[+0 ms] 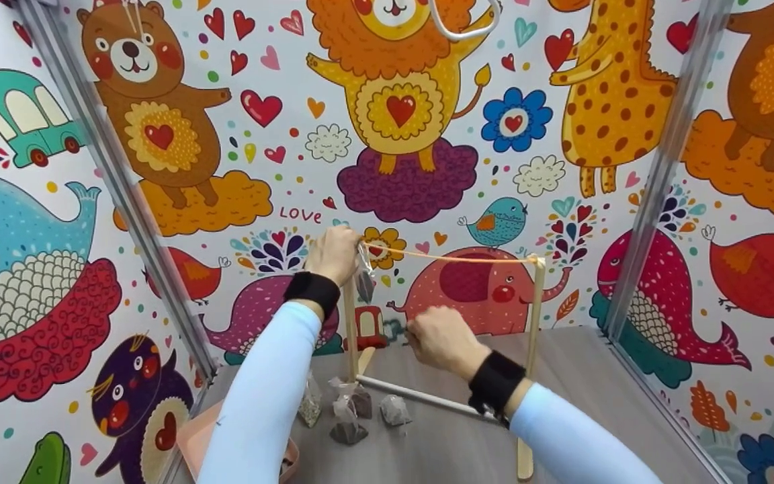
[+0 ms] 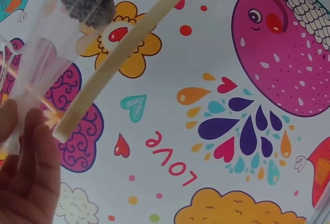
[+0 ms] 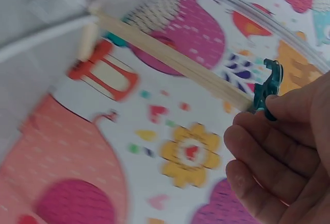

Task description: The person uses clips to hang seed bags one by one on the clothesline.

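Note:
My left hand [image 1: 333, 254] is up at the top of the left wooden post [image 1: 351, 323]. Its thumb and fingers pinch the upper end of a clear plastic bag [image 2: 85, 0] with dark grey granules in it. The bag hangs beside the post, close to an orange string [image 1: 454, 257] that runs across to the right wooden post [image 1: 535, 316]. Lower and further right, in front of the frame, is my right hand [image 1: 444, 339]. In the right wrist view its thumb and fingers pinch a small dark green clip [image 3: 268, 87].
Several small filled clear bags, one of them with dark contents [image 1: 349, 431], lie on the grey table [image 1: 414, 460] below the left post. A white rod [image 1: 420, 396] joins the posts near their bases. A pink tray [image 1: 192, 433] stands at the left, partly behind my left sleeve.

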`<state>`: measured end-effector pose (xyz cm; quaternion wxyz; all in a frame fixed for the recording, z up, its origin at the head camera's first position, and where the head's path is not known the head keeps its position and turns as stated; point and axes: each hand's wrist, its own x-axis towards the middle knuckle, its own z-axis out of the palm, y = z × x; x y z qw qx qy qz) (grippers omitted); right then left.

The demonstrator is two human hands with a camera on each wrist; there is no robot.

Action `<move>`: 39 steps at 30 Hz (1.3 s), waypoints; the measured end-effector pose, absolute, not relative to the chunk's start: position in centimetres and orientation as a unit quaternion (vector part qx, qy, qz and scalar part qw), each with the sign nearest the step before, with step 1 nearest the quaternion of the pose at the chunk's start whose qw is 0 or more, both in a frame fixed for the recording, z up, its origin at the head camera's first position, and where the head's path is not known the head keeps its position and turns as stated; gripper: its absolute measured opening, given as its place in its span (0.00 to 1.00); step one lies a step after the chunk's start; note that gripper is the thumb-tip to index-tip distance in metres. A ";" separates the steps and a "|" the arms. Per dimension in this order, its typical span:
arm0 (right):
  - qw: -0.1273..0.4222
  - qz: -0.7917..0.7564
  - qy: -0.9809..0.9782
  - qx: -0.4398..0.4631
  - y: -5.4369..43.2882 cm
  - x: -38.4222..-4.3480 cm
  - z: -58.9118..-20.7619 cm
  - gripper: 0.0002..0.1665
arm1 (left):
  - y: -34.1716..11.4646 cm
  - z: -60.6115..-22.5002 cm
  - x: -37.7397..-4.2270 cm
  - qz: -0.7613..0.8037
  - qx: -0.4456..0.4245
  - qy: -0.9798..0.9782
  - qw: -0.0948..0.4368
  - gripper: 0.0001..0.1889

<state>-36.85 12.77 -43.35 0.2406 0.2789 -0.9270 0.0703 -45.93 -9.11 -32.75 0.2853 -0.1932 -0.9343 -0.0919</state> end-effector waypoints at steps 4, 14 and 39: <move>0.266 0.068 -0.923 0.271 12.2 -37.8 -39.2 0.21 | -8.8 -32.4 -46.4 -0.079 -0.194 -0.940 0.271 0.07; 0.274 0.050 -0.938 0.205 10.4 -41.7 -32.8 0.18 | -9.1 -32.9 -47.7 -0.049 -0.190 -0.961 0.194 0.08; 0.210 0.059 -0.961 0.172 7.9 -45.3 -32.5 0.07 | -8.9 -33.4 -47.8 -0.141 -0.213 -0.939 0.229 0.07</move>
